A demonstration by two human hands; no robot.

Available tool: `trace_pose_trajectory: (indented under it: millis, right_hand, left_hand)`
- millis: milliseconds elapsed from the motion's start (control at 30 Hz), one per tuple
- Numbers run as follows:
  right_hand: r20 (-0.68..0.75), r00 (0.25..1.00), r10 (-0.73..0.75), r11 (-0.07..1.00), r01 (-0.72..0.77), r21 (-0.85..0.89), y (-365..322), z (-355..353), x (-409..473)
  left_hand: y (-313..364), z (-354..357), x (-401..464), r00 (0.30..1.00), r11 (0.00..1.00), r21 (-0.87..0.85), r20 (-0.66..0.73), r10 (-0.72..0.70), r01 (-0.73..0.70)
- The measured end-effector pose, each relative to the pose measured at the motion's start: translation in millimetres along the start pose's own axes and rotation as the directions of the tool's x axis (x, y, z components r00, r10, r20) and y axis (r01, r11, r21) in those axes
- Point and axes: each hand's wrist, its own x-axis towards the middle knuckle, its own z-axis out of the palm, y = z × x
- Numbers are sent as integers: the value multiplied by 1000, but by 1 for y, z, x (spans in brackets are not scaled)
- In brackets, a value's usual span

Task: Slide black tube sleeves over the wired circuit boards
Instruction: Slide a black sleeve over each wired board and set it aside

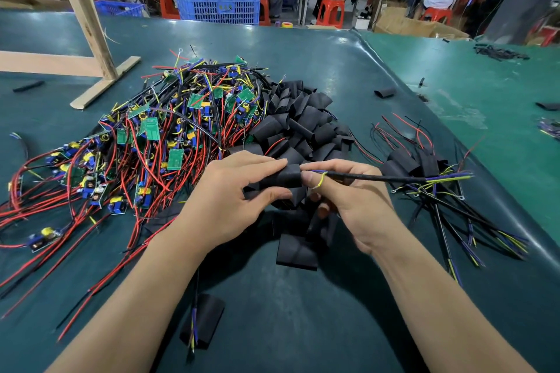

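- Closest to the camera, down at 6 o'clock, one loose black sleeve point(202, 321) lies flat on the green table mat point(318, 327) with a thin blue-and-yellow wire across it.
- Just above that, another flat sleeve point(297, 251) sits right under the hands.
- Left hand point(233, 200) is dead centre, fingers and thumb curled round a black tube sleeve point(286, 180), clamped on it pretty firmly.
- Right hand point(342, 194) meets it at about 3 o'clock of that sleeve, thumb and fingertips pinching a black cable point(378, 176) right at the sleeve's mouth. Blue and yellow leads poke out at both ends of the cable.
- Can't tell if a board is inside the sleeve, it's hidden.
- Big tangle of wired circuit boards point(145, 142) fills 9 to 11 o'clock, red and black wires everywhere.
- Heap of empty sleeves point(300, 118) at 12 o'clock, touching the tangle.
- Finished sleeved pieces point(415, 165) are at 3 o'clock, cables fanning out toward 4.
- Way back at 12, a blue crate point(216, 6) and people on red stools point(331, 12).
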Motion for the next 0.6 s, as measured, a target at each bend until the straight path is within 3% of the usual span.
trace_pose_trajectory:
  millis: [133,467,600]
  right_hand:
    - [-33,998,49,999,-48,25,4,6,0]
    - [108,991,73,989,-85,118,-11,-8,0]
    - [44,997,59,989,-64,136,-12,-12,3]
  left_hand:
    - [-1,1,0,1000,999,28,-10,25,-25]
    - [-5,-9,2,999,998,58,-22,-26,28]
    - [-5,-10,2,999,998,59,-37,2,0]
